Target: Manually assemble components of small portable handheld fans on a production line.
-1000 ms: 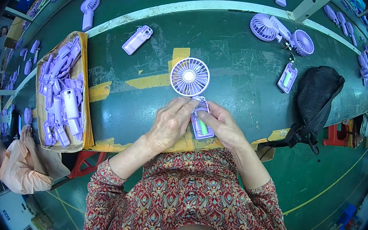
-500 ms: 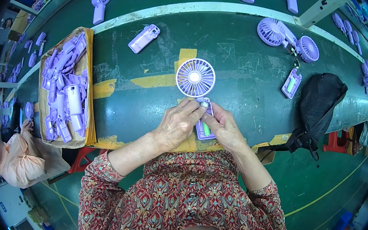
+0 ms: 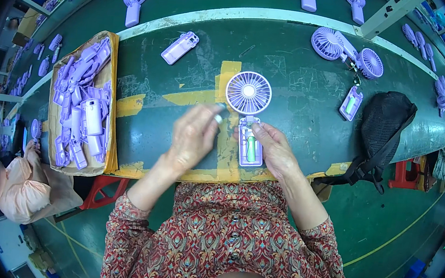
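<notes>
A purple handheld fan (image 3: 248, 92) lies in front of me, its round grille pointing away. The open handle shell shows a green cylindrical battery (image 3: 251, 148) and a small circuit board near the neck. My right hand (image 3: 278, 153) grips the handle from the right, thumb on its upper edge and fingers partly hidden behind it. Left of the handle, apart from it, is my left hand (image 3: 193, 136), slightly blurred. Its thumb and forefinger tips, with white coverings, are a little apart, and nothing shows between them.
A cardboard box (image 3: 113, 127) of purple handle covers stands at left. A loose cover (image 3: 180, 47) lies beyond it. At the right are joined fan heads (image 3: 328, 44), an opened handle (image 3: 351, 103) with a battery, and a black mesh bag (image 3: 387, 121). Another person (image 3: 30, 189) sits at far left.
My left hand has come off the fan's handle and moved left, uncovering the battery and circuit board. My right hand still holds the fan, which sits slightly further right in view.
</notes>
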Action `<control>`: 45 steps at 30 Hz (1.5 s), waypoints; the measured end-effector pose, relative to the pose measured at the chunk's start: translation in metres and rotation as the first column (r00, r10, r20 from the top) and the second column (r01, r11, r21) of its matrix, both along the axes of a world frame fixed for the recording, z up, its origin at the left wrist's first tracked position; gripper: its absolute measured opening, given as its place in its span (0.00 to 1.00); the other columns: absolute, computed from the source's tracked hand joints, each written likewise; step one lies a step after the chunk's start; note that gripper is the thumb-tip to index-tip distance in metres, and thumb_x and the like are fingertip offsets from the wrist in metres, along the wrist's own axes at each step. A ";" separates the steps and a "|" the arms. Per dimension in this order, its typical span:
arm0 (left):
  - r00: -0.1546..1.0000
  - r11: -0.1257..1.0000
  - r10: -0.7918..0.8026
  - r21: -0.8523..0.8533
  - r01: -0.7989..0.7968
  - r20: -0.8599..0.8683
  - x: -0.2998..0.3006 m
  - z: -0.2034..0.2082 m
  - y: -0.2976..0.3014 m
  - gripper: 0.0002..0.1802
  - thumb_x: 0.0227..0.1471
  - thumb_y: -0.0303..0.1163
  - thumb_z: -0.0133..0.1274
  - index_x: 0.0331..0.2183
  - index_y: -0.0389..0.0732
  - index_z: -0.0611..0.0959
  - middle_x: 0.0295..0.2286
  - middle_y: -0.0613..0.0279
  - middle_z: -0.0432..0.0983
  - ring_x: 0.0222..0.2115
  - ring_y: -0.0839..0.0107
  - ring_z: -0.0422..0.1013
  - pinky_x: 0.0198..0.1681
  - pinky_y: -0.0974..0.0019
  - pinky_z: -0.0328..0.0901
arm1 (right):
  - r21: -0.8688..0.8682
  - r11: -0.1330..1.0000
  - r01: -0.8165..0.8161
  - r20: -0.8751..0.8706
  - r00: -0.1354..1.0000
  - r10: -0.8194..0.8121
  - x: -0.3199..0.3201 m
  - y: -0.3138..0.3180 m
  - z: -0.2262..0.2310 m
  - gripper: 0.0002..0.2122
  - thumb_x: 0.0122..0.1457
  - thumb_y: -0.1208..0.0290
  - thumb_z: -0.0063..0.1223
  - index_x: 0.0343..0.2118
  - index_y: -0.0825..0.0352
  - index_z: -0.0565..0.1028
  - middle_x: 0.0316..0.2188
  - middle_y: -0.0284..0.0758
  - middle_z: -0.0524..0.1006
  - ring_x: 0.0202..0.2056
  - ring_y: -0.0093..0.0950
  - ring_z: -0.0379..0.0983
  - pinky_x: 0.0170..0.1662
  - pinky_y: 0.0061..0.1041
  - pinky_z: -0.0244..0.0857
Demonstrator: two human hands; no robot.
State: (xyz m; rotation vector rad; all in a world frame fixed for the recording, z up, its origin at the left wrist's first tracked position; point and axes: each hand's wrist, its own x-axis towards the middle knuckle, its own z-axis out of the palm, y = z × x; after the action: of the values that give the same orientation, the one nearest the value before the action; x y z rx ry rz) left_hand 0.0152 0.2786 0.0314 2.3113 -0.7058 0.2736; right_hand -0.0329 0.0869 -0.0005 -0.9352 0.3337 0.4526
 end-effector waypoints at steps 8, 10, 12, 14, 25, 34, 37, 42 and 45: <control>0.892 0.838 0.413 0.309 -0.451 0.182 0.125 -0.021 0.047 0.27 0.49 0.36 0.52 0.50 0.36 0.70 0.49 0.48 0.64 0.50 0.51 0.60 0.54 0.57 0.57 | 0.005 0.996 0.086 0.019 0.996 -0.086 -0.004 0.007 0.003 0.16 0.63 0.68 0.40 0.46 0.76 0.67 0.41 0.44 0.74 0.42 0.30 0.73 0.48 0.26 0.67; 0.911 0.856 0.404 0.317 -0.407 0.081 0.136 -0.029 0.048 0.27 0.45 0.33 0.55 0.48 0.33 0.71 0.47 0.46 0.66 0.47 0.50 0.62 0.51 0.55 0.59 | 0.013 0.996 0.090 0.006 0.996 -0.090 -0.004 0.008 0.003 0.16 0.62 0.68 0.41 0.46 0.76 0.67 0.41 0.45 0.74 0.43 0.31 0.73 0.48 0.27 0.67; 0.920 0.854 0.372 0.341 -0.392 0.125 0.135 -0.033 0.049 0.27 0.45 0.33 0.56 0.47 0.33 0.71 0.43 0.48 0.68 0.45 0.51 0.64 0.49 0.56 0.60 | 0.035 0.994 0.099 0.004 0.995 -0.100 -0.004 0.008 0.001 0.16 0.62 0.68 0.42 0.46 0.76 0.67 0.41 0.46 0.74 0.43 0.31 0.73 0.48 0.27 0.67; 0.959 0.884 0.262 0.372 -0.283 0.108 0.118 -0.019 0.045 0.26 0.43 0.32 0.56 0.47 0.34 0.73 0.39 0.49 0.70 0.42 0.53 0.66 0.47 0.58 0.62 | 0.041 0.994 0.096 0.001 0.995 -0.097 -0.004 0.008 -0.002 0.16 0.62 0.68 0.42 0.46 0.76 0.67 0.42 0.46 0.74 0.43 0.31 0.73 0.48 0.27 0.67; 0.625 0.981 0.088 -0.042 -0.189 -0.775 0.001 0.015 0.022 0.17 0.53 0.35 0.47 0.38 0.30 0.72 0.24 0.45 0.75 0.22 0.48 0.72 0.28 0.56 0.67 | 0.043 0.988 0.150 0.000 0.989 -0.150 -0.001 0.015 -0.008 0.16 0.62 0.67 0.42 0.46 0.75 0.66 0.41 0.43 0.74 0.42 0.29 0.73 0.47 0.25 0.67; 0.950 0.867 0.243 0.483 -0.122 -0.195 -0.017 0.006 0.014 0.27 0.37 0.36 0.59 0.40 0.31 0.72 0.31 0.48 0.70 0.33 0.51 0.69 0.38 0.56 0.65 | 0.080 0.978 0.195 -0.001 0.981 -0.195 -0.003 0.021 -0.004 0.12 0.63 0.66 0.42 0.42 0.70 0.69 0.34 0.33 0.75 0.33 0.17 0.71 0.38 0.18 0.66; 0.863 0.882 0.341 0.445 -0.156 -0.373 -0.013 0.020 0.010 0.24 0.37 0.36 0.58 0.36 0.31 0.73 0.32 0.46 0.71 0.35 0.50 0.70 0.38 0.54 0.66 | 0.077 0.977 0.199 -0.005 0.980 -0.200 -0.003 0.022 -0.006 0.12 0.63 0.66 0.43 0.42 0.70 0.70 0.34 0.32 0.75 0.33 0.17 0.71 0.38 0.18 0.66; 0.915 0.979 0.161 0.181 -0.099 -0.369 -0.040 0.043 0.002 0.28 0.38 0.35 0.59 0.40 0.30 0.70 0.30 0.45 0.75 0.26 0.53 0.75 0.31 0.56 0.70 | 0.099 0.975 0.200 -0.009 0.980 -0.200 -0.002 0.020 -0.005 0.12 0.62 0.66 0.43 0.42 0.69 0.70 0.33 0.32 0.75 0.32 0.16 0.70 0.36 0.17 0.66; 0.983 0.995 -0.004 0.100 0.023 -0.185 -0.066 0.053 -0.018 0.35 0.37 0.33 0.61 0.47 0.31 0.67 0.28 0.45 0.74 0.25 0.56 0.75 0.25 0.59 0.70 | 0.053 0.976 0.210 0.033 0.977 -0.212 -0.002 0.021 -0.006 0.12 0.62 0.65 0.44 0.40 0.68 0.70 0.30 0.29 0.74 0.30 0.14 0.68 0.35 0.16 0.65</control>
State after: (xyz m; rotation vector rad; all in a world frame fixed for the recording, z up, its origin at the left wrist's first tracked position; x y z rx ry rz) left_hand -0.0508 0.2602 0.0847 2.3894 -0.6545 0.0167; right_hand -0.0353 0.1083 -0.0061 -0.8488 0.3811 0.2468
